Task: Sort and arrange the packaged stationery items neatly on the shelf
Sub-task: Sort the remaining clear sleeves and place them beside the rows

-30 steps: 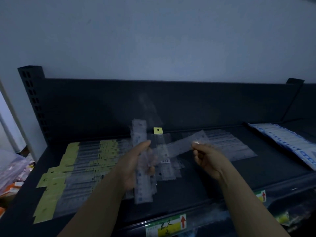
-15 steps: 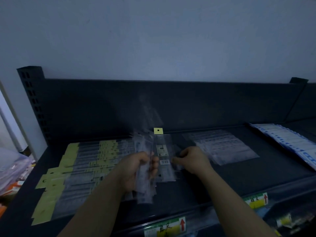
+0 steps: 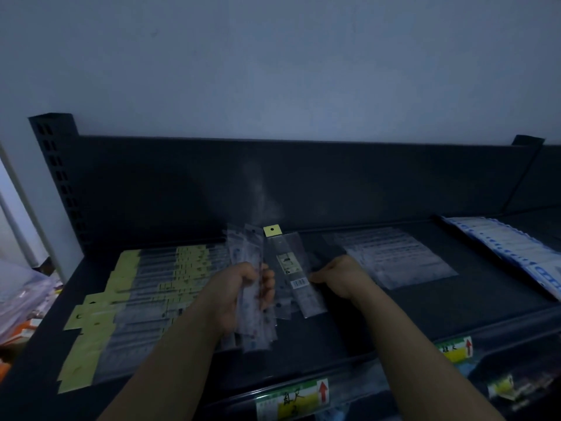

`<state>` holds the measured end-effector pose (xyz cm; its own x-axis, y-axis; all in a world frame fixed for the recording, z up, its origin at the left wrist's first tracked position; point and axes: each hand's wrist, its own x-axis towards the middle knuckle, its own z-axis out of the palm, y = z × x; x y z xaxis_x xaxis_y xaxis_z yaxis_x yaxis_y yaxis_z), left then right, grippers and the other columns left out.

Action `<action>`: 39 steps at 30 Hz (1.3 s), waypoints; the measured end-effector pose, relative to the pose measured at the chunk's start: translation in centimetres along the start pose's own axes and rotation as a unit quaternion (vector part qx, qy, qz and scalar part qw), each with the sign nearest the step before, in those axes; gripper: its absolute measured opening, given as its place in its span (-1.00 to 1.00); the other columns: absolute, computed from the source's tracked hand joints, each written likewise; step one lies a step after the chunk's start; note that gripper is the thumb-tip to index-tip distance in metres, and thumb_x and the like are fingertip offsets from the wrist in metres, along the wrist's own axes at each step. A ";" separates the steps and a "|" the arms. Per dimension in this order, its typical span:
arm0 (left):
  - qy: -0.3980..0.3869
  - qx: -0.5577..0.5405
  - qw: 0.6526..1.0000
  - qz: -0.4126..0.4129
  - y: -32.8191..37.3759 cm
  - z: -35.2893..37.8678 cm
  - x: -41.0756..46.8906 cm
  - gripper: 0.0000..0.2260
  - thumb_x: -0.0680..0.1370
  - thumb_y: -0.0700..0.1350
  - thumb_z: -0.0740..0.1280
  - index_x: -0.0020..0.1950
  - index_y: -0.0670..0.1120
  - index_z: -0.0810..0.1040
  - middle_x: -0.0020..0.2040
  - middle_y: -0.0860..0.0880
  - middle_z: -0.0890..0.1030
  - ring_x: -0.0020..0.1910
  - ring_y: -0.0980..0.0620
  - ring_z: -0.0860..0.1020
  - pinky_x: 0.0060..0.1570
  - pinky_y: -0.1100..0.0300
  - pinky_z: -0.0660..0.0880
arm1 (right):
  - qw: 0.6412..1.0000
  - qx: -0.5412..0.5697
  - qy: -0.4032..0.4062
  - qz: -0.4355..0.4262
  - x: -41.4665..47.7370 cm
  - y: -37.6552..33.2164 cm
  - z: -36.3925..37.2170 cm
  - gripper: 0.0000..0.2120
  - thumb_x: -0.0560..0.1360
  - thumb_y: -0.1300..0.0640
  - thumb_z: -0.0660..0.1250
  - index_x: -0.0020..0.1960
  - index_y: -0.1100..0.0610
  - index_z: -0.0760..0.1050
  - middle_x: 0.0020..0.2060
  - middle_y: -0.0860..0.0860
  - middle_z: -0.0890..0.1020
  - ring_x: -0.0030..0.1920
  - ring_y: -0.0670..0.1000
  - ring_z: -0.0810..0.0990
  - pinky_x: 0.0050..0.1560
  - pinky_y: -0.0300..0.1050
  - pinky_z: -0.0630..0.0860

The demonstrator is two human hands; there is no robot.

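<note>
1. The left hand (image 3: 235, 294) grips a bundle (image 3: 253, 323) of clear packets. Its fingers (image 3: 269, 287) curl round the bundle's right side, with the thumb over the left side. The bundle stands roughly upright over the middle of the shelf (image 3: 379, 317), and its tops fan out above the hand.
2. The right hand (image 3: 340, 278) is turned knuckles-up. Its fingers (image 3: 317, 277) are curled at the right edge of the middle pile (image 3: 299, 296). The dim light hides whether they pinch a packet or only touch it.
3. The middle pile lies flat on the shelf between the two hands. Its top packet carries a yellow tab (image 3: 272, 230) at the far end and a barcode sticker (image 3: 300, 282) near the right fingers.
4. The yellow-tab packets (image 3: 136, 302) lie overlapped in rows on the shelf's left half, running from the back toward the front left corner.
5. A flat clear stack (image 3: 394, 256) lies just beside the right hand, toward the back right.
6. The blue-white packets (image 3: 516, 253) lie in a slanted row along the shelf's right edge, well apart from both hands.
7. Two labels with red arrows are fixed on the front edge, the middle label (image 3: 291, 401) and the right label (image 3: 455, 349).
8. A dark back panel (image 3: 334, 183) rises behind the shelf, with a wall (image 3: 273, 71) above it.
</note>
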<state>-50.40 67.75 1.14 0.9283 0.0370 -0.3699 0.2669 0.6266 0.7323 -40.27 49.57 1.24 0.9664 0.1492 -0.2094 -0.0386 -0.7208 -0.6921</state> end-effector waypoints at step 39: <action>-0.044 -0.057 0.997 0.014 1.5 -2.9 -3.5 -0.42 0.33 -0.35 0.13 0.38 -0.21 0.36 0.06 -0.30 0.64 -0.35 -0.05 0.61 -0.51 0.26 0.49 | 0.948 -0.082 -0.033 -0.307 -0.8 2.3 2.1 -0.71 0.59 0.16 0.24 0.29 0.08 0.52 0.34 -0.08 0.46 0.38 -0.13 0.36 0.31 -0.41 0.20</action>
<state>-53.97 70.79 1.91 0.9556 -0.0090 -0.2946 0.2134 0.7106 0.6705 -41.67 49.21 -1.62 0.7760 0.6124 0.1509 0.5702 -0.5789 -0.5829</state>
